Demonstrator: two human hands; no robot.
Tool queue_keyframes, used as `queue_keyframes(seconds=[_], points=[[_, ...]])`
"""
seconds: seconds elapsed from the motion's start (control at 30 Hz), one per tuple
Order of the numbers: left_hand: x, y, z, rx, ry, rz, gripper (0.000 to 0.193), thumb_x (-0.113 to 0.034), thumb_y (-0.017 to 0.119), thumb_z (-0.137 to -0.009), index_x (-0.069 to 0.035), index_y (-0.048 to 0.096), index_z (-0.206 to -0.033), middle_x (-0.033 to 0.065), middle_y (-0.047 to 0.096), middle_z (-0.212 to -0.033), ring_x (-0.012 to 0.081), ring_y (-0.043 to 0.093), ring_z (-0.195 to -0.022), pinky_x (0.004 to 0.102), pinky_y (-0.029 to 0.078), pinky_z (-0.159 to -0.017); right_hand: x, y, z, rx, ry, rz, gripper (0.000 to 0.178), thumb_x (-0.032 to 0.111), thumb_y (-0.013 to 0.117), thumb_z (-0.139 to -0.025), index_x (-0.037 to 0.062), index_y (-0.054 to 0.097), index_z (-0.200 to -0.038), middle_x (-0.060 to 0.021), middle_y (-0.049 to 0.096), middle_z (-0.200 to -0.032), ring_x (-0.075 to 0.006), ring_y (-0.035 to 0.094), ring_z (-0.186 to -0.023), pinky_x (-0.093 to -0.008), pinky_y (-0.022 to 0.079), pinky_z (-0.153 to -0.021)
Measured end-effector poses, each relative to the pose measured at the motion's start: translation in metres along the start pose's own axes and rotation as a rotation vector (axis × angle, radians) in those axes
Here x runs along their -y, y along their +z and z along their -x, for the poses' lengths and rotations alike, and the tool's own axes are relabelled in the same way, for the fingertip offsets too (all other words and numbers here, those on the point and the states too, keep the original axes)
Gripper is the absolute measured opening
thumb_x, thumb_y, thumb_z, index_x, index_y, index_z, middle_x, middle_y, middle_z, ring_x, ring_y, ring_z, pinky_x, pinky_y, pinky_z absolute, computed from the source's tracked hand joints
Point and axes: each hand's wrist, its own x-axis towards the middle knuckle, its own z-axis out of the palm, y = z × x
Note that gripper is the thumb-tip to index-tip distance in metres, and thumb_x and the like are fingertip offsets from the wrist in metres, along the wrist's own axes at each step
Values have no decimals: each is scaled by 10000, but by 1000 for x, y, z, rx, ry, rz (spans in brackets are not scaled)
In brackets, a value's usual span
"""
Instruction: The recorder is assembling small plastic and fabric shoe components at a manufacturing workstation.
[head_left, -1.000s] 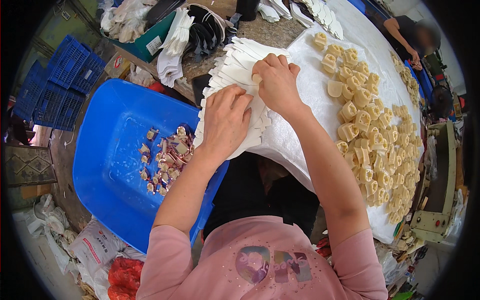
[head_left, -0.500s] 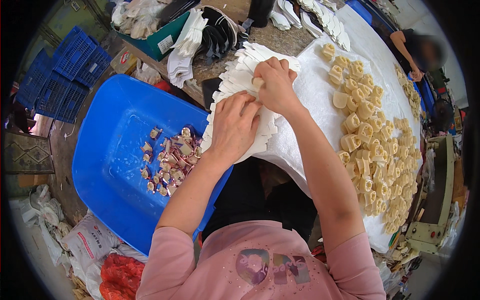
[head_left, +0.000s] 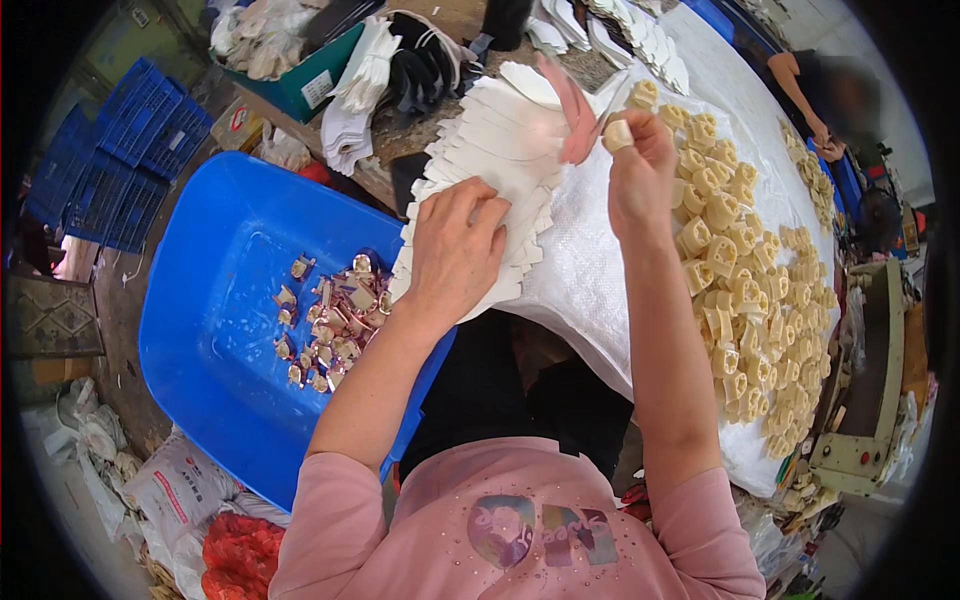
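My left hand (head_left: pixel 455 245) lies with fingers stretched out on a fanned stack of white strips (head_left: pixel 500 120) at the table's near edge. To its right and a little above the table, my right hand (head_left: pixel 645 175) pinches a small cream shoe heel (head_left: pixel 617 137). A curved pink strip (head_left: pixel 575 115), partly blurred, stands up beside that heel; whether it is stuck to the heel I cannot tell. Many similar cream heels (head_left: pixel 735 250) are heaped on a white sheet (head_left: pixel 580 270) to the right of my hand.
A blue tub (head_left: pixel 190 300) at my left holds several shiny pinkish-metallic heels (head_left: pixel 345 310). Behind the strips are white bundled pieces (head_left: pixel 362 80) and a green box (head_left: pixel 300 85). Blue crates (head_left: pixel 110 150) stand far left. Another person (head_left: pixel 825 95) works at the far right.
My right hand has lifted off the white stack and moved right with the heel, and the pink strip has come into view. My left hand stays on the stack, its fingers slightly shifted.
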Motion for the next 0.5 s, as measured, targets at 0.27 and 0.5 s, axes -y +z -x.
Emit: queue_keyframes(seconds=[0.27,0.5], points=[[-7,-13,-5,103,-147,118,313,-38,599,-747,-29,574,-1059,179,566,-1113,331,492,-1117,418,348,-941,11,2,25,218,-24,97,74,-24,541,-857,-3,524,-925,-34,565,-843,-95,530,-776,-231,436,-712],[-8,-19,2,145,-161,164,332,-34,600,-757,-21,567,-1087,194,540,-1175,336,432,-1217,413,321,-994,54,-19,-11,-118,-182,-209,102,27,551,-878,-17,496,-953,-94,579,-874,-148,564,-769,-264,481,-728]])
